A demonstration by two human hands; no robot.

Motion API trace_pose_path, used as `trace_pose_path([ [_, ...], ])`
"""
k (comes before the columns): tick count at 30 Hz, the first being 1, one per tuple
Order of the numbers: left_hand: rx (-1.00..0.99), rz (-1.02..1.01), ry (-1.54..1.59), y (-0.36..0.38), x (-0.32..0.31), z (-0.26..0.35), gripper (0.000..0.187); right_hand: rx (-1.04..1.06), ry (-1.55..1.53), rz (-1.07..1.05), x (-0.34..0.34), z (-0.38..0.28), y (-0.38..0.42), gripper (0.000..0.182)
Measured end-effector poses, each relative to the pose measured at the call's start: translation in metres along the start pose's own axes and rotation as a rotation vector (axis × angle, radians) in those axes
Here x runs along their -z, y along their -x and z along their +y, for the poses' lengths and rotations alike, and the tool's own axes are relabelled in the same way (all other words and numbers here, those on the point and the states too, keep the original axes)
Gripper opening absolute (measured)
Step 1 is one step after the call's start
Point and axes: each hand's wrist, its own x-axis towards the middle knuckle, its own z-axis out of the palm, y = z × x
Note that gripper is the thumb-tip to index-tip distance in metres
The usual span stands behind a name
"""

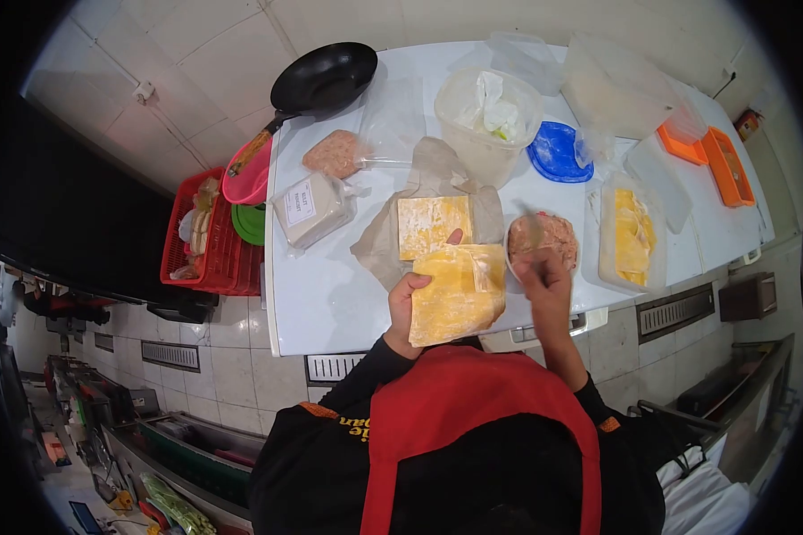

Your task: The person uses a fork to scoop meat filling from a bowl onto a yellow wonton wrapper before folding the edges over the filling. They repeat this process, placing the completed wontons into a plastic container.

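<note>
Here, a bowl (pixel 509 253) holds pink mince (pixel 558 237) near the right hand (pixel 549 283)

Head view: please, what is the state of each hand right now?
Left hand: closed, holding yellow sheets.
Right hand: apparently closed on a blurred utensil, by the pink minced mixture.
</note>
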Motion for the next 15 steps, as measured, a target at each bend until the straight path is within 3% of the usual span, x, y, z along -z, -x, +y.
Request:
trace_pose_path([
  [1,-0.006,-0.036,0.024,0.000,0.000,0.000,0.082,0.005,-0.061,0.070,0.003,-0.006,-0.001,0.008],
  [4,-0.008,-0.118,0.059,-0.001,-0.001,0.000,0.076,-0.005,0.008,0.015,0.010,-0.021,0.000,0.011],
  [7,0.013,-0.117,-0.004,-0.002,-0.004,-0.002,0.080,-0.113,0.272,-0.203,0.003,-0.018,0.004,0.018],
  [9,0.016,-0.073,-0.081,-0.002,-0.004,-0.005,0.087,-0.078,0.418,-0.220,-0.007,-0.017,0.007,0.022],
  [15,0.046,-0.105,-0.158,-0.009,-0.003,-0.011,0.083,0.029,0.619,-0.251,-0.009,-0.013,0.003,0.024],
])
